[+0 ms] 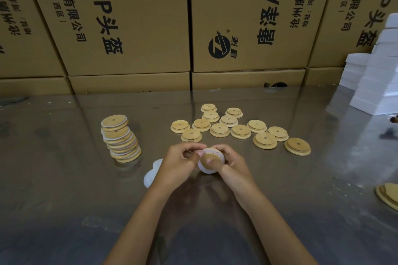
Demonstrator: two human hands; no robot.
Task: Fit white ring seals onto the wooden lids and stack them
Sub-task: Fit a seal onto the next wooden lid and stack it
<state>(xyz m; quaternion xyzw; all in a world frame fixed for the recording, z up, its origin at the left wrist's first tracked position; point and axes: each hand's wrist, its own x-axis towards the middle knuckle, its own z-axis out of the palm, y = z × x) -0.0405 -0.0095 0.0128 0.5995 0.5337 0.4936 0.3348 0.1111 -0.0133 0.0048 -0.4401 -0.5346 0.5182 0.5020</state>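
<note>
Head view: both hands' fingers [216, 148] pinch round wooden lid [209, 158], white ring seal [207, 169].

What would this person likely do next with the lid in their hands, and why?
Probably keep working the white ring around the lid. Both the left hand and right hand grip it, and the ring looks only partly seated. Then it would join the stack.

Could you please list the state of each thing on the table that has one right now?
Wooden lid: held in both hands, white ring seal partly on.
Left hand: gripping the lid.
Right hand: gripping the lid.
Finished stack: sealed, leaning.
Loose lids: unsealed, mostly lying flat.
Spare seals: lying loose.
</note>
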